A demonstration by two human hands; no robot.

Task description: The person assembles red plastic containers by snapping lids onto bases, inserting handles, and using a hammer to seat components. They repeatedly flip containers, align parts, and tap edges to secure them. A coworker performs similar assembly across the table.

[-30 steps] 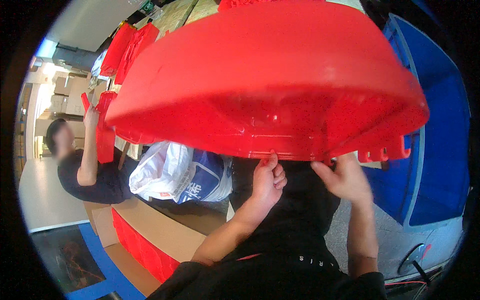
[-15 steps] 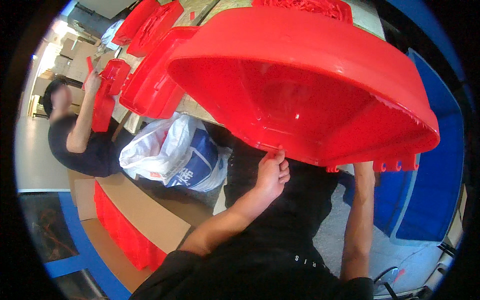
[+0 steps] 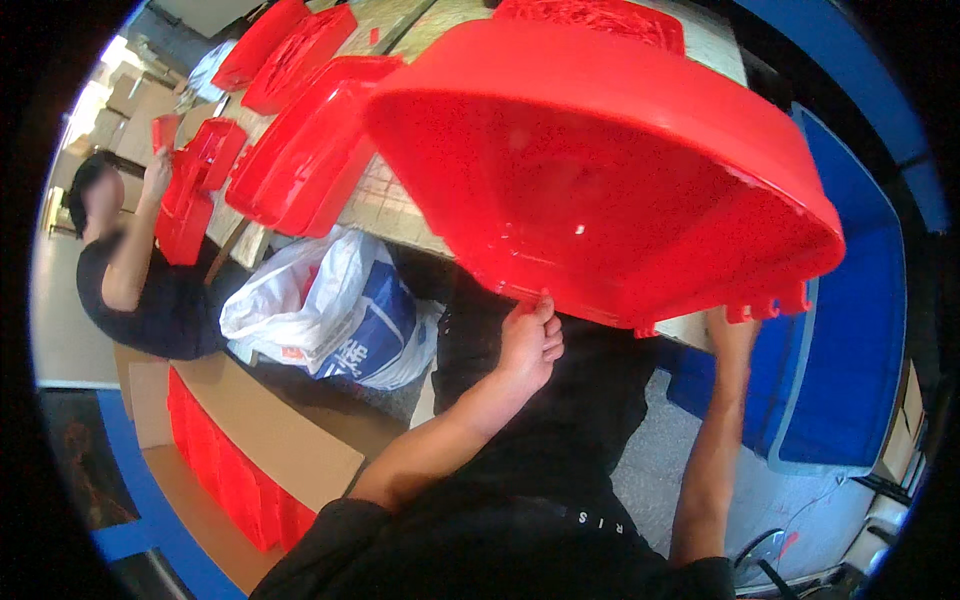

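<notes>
A large red plastic tub (image 3: 600, 220) is held up in front of me, tilted so that its hollow inside faces me. Small hooked tabs stick out from its lower right edge. My left hand (image 3: 530, 340) has its thumb and fingers pinched at the tub's lower near edge. At the lower right, my right hand (image 3: 733, 333) grips the tub beside the tabs, its fingers hidden behind the plastic.
A white-and-blue sack (image 3: 345, 310) stands left of me, near an open carton (image 3: 270, 430) of red parts. Red trays (image 3: 310, 150) lie on the worktable (image 3: 385, 205). A blue bin (image 3: 845, 300) is at right. At far left a person (image 3: 140, 270) holds a red piece.
The view has shifted slightly, and the tub sits a little lower and more tilted. Both hands keep their places on it. The other person's raised hand has moved down a little.
</notes>
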